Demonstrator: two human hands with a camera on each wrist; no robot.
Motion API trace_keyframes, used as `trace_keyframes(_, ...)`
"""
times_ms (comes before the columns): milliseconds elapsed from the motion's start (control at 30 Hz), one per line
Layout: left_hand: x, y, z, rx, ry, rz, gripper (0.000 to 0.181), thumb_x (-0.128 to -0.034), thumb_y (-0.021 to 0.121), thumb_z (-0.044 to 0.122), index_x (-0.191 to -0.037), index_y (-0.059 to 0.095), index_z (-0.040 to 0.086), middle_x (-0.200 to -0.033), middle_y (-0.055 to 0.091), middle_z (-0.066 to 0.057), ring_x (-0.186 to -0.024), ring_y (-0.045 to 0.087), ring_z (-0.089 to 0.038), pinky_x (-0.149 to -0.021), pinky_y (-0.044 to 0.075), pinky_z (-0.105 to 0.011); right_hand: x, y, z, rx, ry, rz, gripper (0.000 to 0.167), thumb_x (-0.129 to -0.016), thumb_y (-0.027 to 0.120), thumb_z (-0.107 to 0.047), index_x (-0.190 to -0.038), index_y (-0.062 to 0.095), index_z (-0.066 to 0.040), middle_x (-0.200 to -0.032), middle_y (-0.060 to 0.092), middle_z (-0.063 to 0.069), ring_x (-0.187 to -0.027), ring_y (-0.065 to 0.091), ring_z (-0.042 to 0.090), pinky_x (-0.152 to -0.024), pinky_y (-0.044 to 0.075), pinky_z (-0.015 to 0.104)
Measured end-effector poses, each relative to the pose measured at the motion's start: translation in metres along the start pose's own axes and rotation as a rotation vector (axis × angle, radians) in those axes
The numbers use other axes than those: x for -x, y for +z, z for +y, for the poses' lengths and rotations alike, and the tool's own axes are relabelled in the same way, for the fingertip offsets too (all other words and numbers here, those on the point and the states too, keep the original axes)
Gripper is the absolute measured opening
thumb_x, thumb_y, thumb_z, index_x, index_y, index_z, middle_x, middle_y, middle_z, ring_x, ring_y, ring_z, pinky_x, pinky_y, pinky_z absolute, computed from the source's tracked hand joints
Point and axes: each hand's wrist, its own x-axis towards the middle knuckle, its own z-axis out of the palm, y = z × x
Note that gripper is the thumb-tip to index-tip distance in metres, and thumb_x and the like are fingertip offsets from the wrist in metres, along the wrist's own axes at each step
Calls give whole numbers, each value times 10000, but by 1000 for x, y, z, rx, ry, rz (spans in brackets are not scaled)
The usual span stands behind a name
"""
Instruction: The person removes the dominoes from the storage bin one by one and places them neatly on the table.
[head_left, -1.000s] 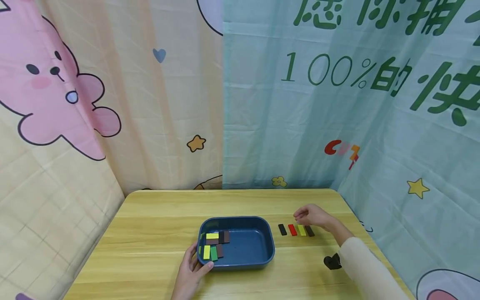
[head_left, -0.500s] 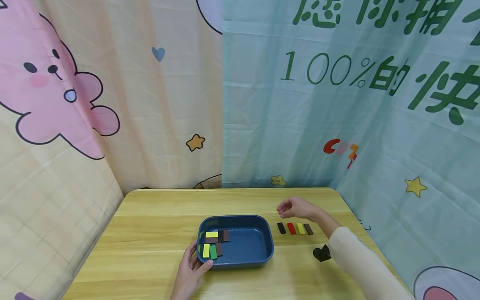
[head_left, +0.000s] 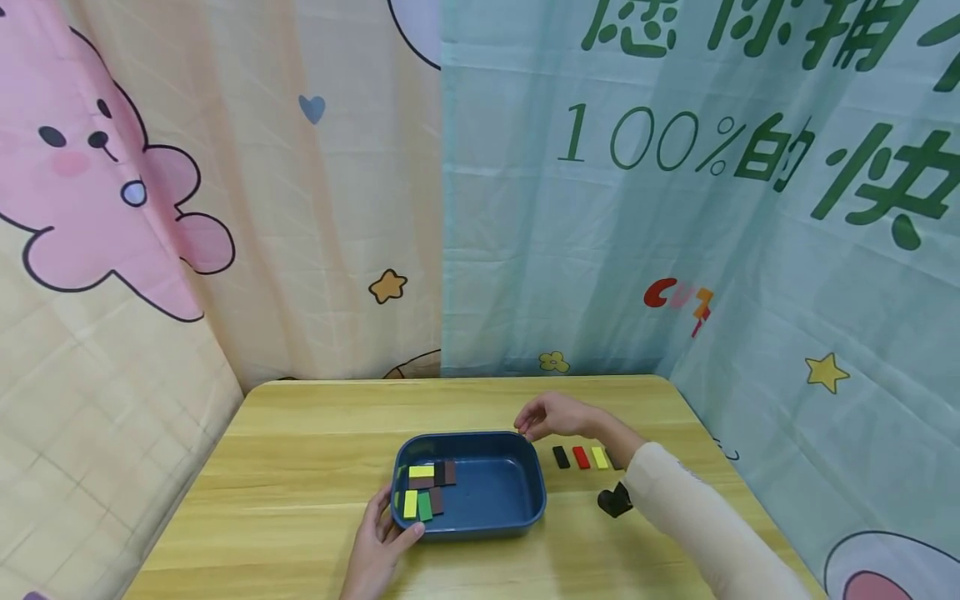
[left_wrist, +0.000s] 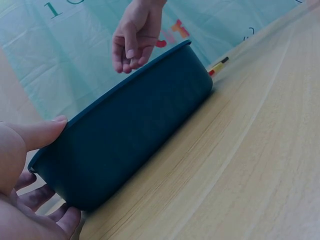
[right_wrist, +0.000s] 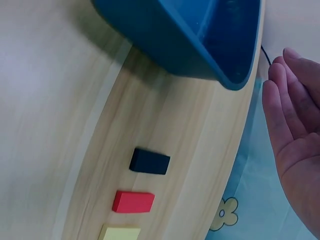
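My left hand [head_left: 377,546] grips the near left corner of a dark blue rectangular bin [head_left: 534,523], thumb [left_wrist: 47,132] at the rim and fingers against the outer side. On the left part of the bin's floor lie several flat blocks, among them a yellow block [head_left: 410,503], a green block [head_left: 424,506] and a brown block [head_left: 450,472]. My right hand [head_left: 555,415] is raised near the bin's back right corner. Its fingers are loosely bent, and nothing shows between them in the right wrist view.
Right of the bin is a row with a black block [right_wrist: 150,161], a red block [right_wrist: 133,202], a yellow block [right_wrist: 120,233] and a dark brown block [head_left: 614,458], partly covered by the sleeve. A curtain [head_left: 555,250] hangs behind the wooden table [head_left: 315,408].
My right hand has travelled left, from above the row of blocks to the bin's back right corner. The left hand and the blocks stay as they were.
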Motion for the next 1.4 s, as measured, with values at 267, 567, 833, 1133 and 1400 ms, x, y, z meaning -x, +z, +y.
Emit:
trace_keyframes(267, 0, -1, -2, 14, -4, 0, 959, -896, 829, 120, -1613, 203, -4, -1614, 232, -328, -1457, 311, -499, -1152, 373, -525, -22, 13, -12, -3, -20, -67, 247, -940, 725, 32, -1184, 704, 67, -1086, 724, 134, -966, 694, 195, -880, 612, 350)
trace_keyframes(567, 1, -2, -2, 21, 1, -4, 942, -903, 824, 123, -1608, 214, -6, -1612, 243, -325, -1453, 324, -495, -1148, 376, -517, -52, 34, -27, 43, -33, -135, 247, -944, 718, 38, -1191, 728, 35, -1075, 745, 83, -986, 700, 171, -901, 606, 339)
trace_keyframes(833, 1, -3, 0, 31, 12, -9, 937, -898, 824, 107, -1610, 223, 10, -1628, 212, -321, -1454, 308, -509, -1159, 365, -524, -71, 59, -35, 126, -64, -200, 271, -952, 696, 57, -1222, 716, 64, -1080, 757, 52, -987, 707, 111, -876, 601, 268)
trace_keyframes(1133, 3, -3, 0, 47, -3, -14, 936, -901, 821, 101, -1612, 218, 20, -1631, 212, -314, -1461, 303, -500, -1152, 376, -517, -87, 84, -35, 419, -104, -194, 295, -954, 739, -40, -1249, 747, -52, -1139, 749, -16, -1010, 691, 53, -879, 566, 192)
trace_keyframes(1400, 2, -1, -2, 68, 11, -24, 917, -901, 815, 80, -1608, 233, 23, -1626, 235, -297, -1461, 318, -485, -1146, 380, -510, -94, 102, -37, 586, -126, -192, 340, -974, 731, -84, -1313, 710, -60, -1175, 739, -19, -1070, 677, 51, -898, 548, 171)
